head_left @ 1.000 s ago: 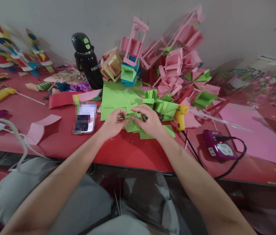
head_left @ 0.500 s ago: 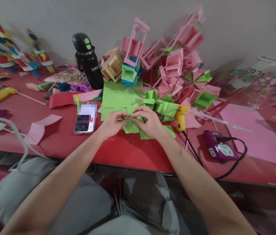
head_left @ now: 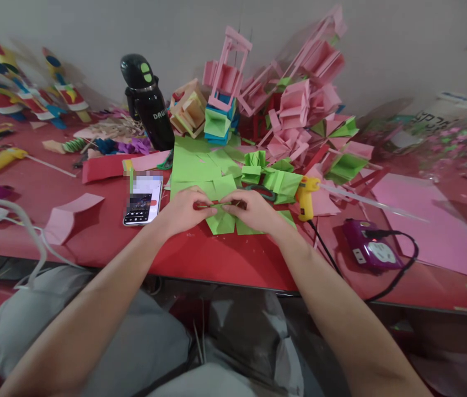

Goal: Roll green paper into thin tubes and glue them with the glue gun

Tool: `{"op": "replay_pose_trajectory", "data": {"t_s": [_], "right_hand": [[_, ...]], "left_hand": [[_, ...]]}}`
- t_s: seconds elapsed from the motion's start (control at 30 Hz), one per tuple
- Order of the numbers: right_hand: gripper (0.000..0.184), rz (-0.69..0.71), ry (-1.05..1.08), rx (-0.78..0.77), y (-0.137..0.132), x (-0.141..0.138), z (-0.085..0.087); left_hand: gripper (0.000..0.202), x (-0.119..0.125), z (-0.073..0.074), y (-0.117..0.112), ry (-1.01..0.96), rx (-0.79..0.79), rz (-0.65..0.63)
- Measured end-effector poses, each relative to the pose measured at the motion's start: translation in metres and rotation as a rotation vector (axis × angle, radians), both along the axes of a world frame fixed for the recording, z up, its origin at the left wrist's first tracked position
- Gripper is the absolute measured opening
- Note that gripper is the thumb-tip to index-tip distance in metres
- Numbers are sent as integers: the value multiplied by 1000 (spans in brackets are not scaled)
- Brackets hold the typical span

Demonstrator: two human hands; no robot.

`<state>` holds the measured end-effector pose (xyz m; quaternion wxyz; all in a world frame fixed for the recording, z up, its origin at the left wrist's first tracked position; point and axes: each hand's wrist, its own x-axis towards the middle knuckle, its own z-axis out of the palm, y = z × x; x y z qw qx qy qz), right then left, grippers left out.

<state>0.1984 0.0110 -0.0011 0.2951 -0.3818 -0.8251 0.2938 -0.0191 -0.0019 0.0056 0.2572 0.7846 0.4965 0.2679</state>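
Both hands pinch a narrow green piece of paper (head_left: 220, 205), seen nearly edge-on, just over the table's front part. My left hand (head_left: 187, 209) grips its left end between thumb and fingers. At the other end, my right hand (head_left: 253, 209) has its fingertips closed on it. Beneath them lie green paper sheets (head_left: 221, 223), some with creases. Folded green paper pieces (head_left: 282, 184) stand just beyond my right hand, with dark scissor handles (head_left: 263, 192) partly hidden among them.
A phone (head_left: 144, 201) lies left of my hands, and a black bottle (head_left: 150, 105) stands behind it. To the right are a yellow glue gun (head_left: 306, 198) and a corded purple power box (head_left: 371, 248). Pink folded-paper models (head_left: 295, 105) pile up against the wall.
My hands have moved slightly apart and a little lower. The green paper between them now shows as a thin edge stretched from one hand to the other.
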Motion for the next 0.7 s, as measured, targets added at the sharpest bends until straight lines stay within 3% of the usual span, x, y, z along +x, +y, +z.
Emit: {"op": "replay_pose_trajectory", "data": {"t_s": [0.37,0.7], "right_hand": [[14,-25,-46,64,1,-3,-7],[18,9,-70,113,1,-3,-10]], "left_hand": [[22,-1,-5,3,90,-47,-1],[8,-1,-7,2,40,-42,-40]]}}
